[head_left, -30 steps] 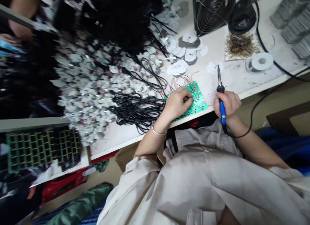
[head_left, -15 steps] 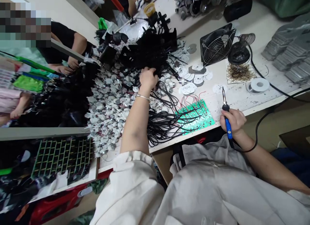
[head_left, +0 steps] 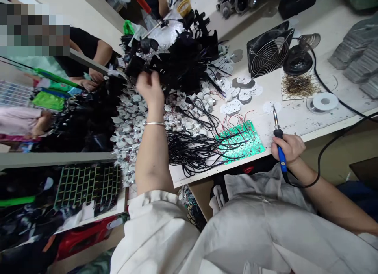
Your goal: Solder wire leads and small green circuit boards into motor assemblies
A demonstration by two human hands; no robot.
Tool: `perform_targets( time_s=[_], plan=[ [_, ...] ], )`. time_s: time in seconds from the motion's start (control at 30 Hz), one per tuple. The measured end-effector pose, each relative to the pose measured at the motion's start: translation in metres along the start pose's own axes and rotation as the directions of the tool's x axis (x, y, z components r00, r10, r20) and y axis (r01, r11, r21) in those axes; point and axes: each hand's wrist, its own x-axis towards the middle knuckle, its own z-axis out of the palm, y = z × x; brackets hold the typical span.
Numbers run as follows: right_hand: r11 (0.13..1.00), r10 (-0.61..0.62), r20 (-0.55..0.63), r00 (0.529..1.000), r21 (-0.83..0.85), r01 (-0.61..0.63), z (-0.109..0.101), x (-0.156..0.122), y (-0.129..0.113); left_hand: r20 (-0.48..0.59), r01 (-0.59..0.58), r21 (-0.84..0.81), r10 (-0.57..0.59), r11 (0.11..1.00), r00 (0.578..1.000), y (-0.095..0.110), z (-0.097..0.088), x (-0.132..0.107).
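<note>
Right hand is clenching one soldering iron at front edge of bench. Left hand is probing one black cable pile; grip unclear.

A black fan stands behind a solder spool and a green circuit board on the white bench.

There was one green circuit board, one soldering iron, one mesh-fronted fan, one spool of solder and one coiled iron stand. The silvery discs and black cables lay in heaps past counting.
</note>
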Motion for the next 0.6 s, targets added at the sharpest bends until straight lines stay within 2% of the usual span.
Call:
perform_targets(
  time_s=[0.03,0.07,0.1,0.13,0.17,0.23,0.27,0.33,0.37,0.43,0.47,0.5,0.53,0.6],
  plan=[
    [1.0,0.009,0.022,1.0,-0.004,-0.009,0.0,-0.001,0.001,-0.131,0.031,-0.031,-0.035,0.999,0.991,-0.003,-0.012,0.007],
    [1.0,0.012,0.03,0.999,-0.017,-0.011,0.001,-0.001,0.001,-0.32,0.054,-0.088,-0.08,0.995,0.944,-0.001,-0.025,0.011],
    [1.0,0.0,0.02,1.0,-0.029,0.0,0.0,0.001,0.001,-0.476,0.018,-0.139,-0.083,0.99,0.875,0.005,-0.038,0.012],
    [0.999,-0.015,-0.011,1.0,-0.04,0.015,0.0,0.004,0.0,-0.548,-0.073,-0.151,-0.022,0.986,0.836,0.016,-0.051,0.007],
    [0.998,-0.028,-0.039,0.999,-0.049,0.026,-0.001,0.007,-0.001,-0.561,-0.168,-0.106,0.08,0.98,0.824,0.031,-0.063,-0.004],
    [0.999,-0.026,-0.105,0.994,-0.028,0.023,-0.003,0.014,-0.005,-0.385,-0.383,0.049,0.371,0.923,0.845,0.063,-0.083,-0.042],
    [0.999,-0.019,-0.091,0.996,-0.037,0.016,-0.004,0.016,-0.007,-0.224,-0.468,0.094,0.477,0.879,0.85,0.079,-0.091,-0.066],
    [0.998,0.041,-0.065,0.997,-0.05,-0.044,-0.003,0.015,-0.008,0.119,-0.487,0.009,0.483,0.873,0.868,0.104,-0.098,-0.117],
    [0.993,0.099,-0.015,0.995,-0.057,-0.1,-0.002,0.012,-0.009,0.3,-0.485,-0.034,0.472,0.874,0.829,0.112,-0.098,-0.14],
    [0.977,0.213,0.102,0.972,-0.026,-0.211,-0.001,0.004,-0.008,0.492,-0.461,-0.099,0.446,0.882,0.747,0.123,-0.091,-0.175],
    [0.965,0.258,0.162,0.952,0.006,-0.263,0.0,0.0,-0.007,0.542,-0.442,-0.123,0.433,0.888,0.72,0.126,-0.086,-0.187],
    [0.949,0.298,0.221,0.929,0.036,-0.313,0.0,-0.004,-0.006,0.566,-0.418,-0.142,0.42,0.897,0.71,0.129,-0.082,-0.195],
    [0.931,0.332,0.276,0.902,0.059,-0.361,0.001,-0.007,-0.004,0.568,-0.394,-0.161,0.411,0.905,0.713,0.132,-0.078,-0.2],
    [0.895,0.385,0.362,0.849,0.075,-0.439,0.002,-0.011,-0.001,0.521,-0.366,-0.188,0.409,0.911,0.749,0.142,-0.078,-0.205]
  ],
)
